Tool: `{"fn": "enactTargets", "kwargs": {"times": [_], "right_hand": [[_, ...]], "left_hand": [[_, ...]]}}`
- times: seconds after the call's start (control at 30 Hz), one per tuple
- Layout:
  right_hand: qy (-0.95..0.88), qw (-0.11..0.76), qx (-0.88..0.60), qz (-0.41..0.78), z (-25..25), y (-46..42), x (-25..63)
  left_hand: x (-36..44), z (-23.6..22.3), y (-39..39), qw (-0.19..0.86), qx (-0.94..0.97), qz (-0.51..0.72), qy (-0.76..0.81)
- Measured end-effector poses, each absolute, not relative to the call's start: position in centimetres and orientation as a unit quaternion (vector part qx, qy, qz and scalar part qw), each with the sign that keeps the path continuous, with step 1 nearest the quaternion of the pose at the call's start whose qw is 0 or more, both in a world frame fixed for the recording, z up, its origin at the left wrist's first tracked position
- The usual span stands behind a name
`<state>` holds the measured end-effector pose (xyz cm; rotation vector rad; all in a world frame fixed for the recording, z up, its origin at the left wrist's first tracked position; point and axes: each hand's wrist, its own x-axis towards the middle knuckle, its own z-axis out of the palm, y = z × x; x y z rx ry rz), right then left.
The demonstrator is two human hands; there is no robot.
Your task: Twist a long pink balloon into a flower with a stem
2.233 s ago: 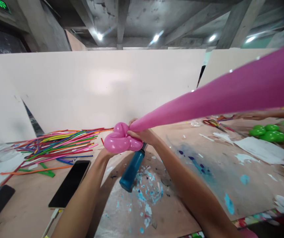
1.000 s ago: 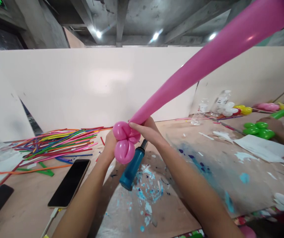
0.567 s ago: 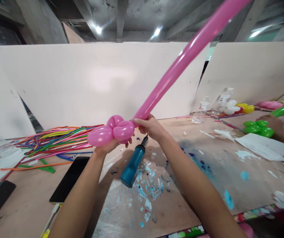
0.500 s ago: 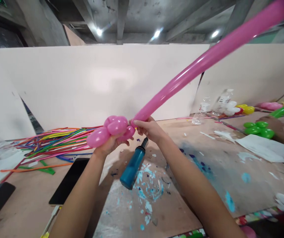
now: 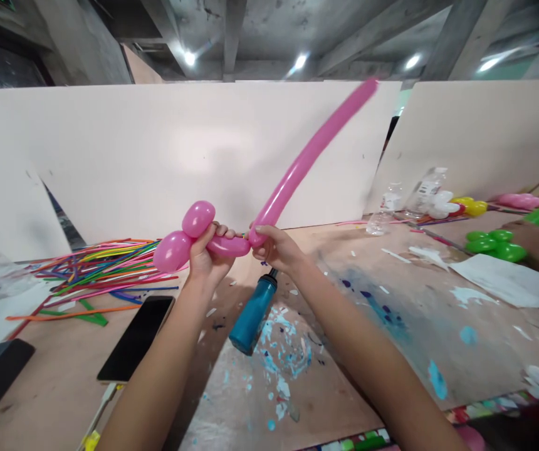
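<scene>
A long pink balloon (image 5: 309, 153) is partly twisted into bubbles. Its round bubbles stick out to the left of my left hand (image 5: 210, 257), whose fingers wrap around the twisted part. Between my two hands lies a short oblong bubble. My right hand (image 5: 276, 247) pinches the balloon at the joint right of that bubble. From there the straight untwisted length rises up and to the right. On the table below my hands rests a blue hand pump (image 5: 253, 313), its nozzle end partly behind my right hand.
Many loose uninflated balloons (image 5: 119, 263) lie at the left, near a black phone (image 5: 138, 338). Plastic bottles (image 5: 424, 194) stand by the white board (image 5: 109, 156). At right, another person's hand (image 5: 526, 241) is beside green balloons (image 5: 497, 244) and white paper (image 5: 502, 280).
The bubble cluster has turned, and an oblong bubble now shows between my hands. The long end has swung to a steeper angle and its tip is now in view.
</scene>
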<state>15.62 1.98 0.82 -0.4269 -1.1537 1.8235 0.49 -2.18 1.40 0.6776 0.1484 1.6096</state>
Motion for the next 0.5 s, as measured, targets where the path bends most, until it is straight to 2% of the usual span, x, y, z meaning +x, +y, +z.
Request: {"fn": "enactTargets", "kwargs": {"times": [0.17, 0.33, 0.5], "right_hand": [[-0.496, 0.478, -0.185, 0.7, 0.3, 2.0, 15.0], [-0.544, 0.444, -0.185, 0.688, 0.2, 1.5, 14.9], [-0.55, 0.453, -0.189, 0.676, 0.0, 1.0, 14.3]], "left_hand": [[0.7, 1.2, -2.0, 0.629, 0.342, 0.689, 0.111], [1.1, 0.9, -1.3, 0.573, 0.351, 0.714, 0.198], [1.5, 1.0, -1.4, 0.571, 0.342, 0.721, 0.193]]}}
